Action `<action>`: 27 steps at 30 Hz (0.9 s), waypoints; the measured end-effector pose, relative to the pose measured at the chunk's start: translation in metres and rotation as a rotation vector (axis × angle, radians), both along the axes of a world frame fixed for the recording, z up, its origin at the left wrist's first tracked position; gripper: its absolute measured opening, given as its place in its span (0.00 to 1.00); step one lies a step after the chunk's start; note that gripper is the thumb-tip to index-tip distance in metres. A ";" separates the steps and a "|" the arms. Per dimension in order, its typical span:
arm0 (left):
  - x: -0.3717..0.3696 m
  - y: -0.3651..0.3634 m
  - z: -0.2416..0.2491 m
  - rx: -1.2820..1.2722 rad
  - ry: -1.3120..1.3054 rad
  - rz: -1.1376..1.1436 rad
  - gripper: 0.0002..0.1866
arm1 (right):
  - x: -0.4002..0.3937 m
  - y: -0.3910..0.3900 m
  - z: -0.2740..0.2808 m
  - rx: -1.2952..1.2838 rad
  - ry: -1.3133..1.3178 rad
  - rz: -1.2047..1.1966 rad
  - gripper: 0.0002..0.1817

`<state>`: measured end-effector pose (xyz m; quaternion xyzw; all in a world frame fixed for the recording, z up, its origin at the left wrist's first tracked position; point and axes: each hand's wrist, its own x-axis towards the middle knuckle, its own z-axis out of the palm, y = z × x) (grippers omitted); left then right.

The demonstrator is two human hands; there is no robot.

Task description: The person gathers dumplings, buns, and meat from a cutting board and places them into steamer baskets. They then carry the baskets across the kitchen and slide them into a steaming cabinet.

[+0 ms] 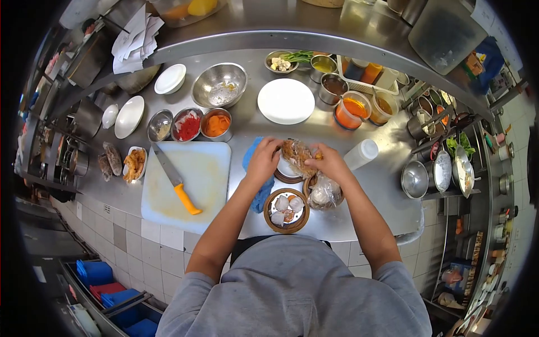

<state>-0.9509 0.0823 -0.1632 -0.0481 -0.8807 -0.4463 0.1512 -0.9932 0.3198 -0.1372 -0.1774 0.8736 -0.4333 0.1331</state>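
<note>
A clear plastic bag of brown food (296,153) is between my hands, above a white dish (285,167) in a bamboo steamer. My left hand (264,160) is closed at the bag's left edge, its fingertips partly hidden. On the other side, my right hand (330,163) pinches the bag with thumb and fingers. Nearer my body, a round bamboo steamer (286,226) holds several pale dumplings with orange pieces among them. Beside it, a second plastic bag (325,192) with whitish contents rests over another steamer. A blue cloth (260,197) lies by my left wrist.
To the left, a knife with a yellow handle (184,196) lies on a white cutting board (213,160). A white plate (286,101), metal bowl (220,84) and sauce containers (352,109) stand behind. A white bottle (362,153) lies rightward. A metal shelf (252,42) overhangs the back.
</note>
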 end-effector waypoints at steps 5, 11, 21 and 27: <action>-0.033 -0.005 -0.014 -0.195 0.005 -0.258 0.14 | 0.006 -0.015 -0.019 0.224 0.158 0.037 0.10; -0.030 -0.031 -0.034 -0.185 -0.009 -0.177 0.11 | -0.003 -0.023 -0.018 0.108 0.055 0.043 0.10; -0.015 -0.030 -0.009 0.030 0.022 -0.227 0.09 | 0.012 -0.040 0.019 -0.123 0.079 -0.021 0.09; -0.022 -0.036 -0.024 -0.035 -0.101 -0.164 0.09 | -0.004 -0.046 0.020 -0.032 0.049 0.004 0.09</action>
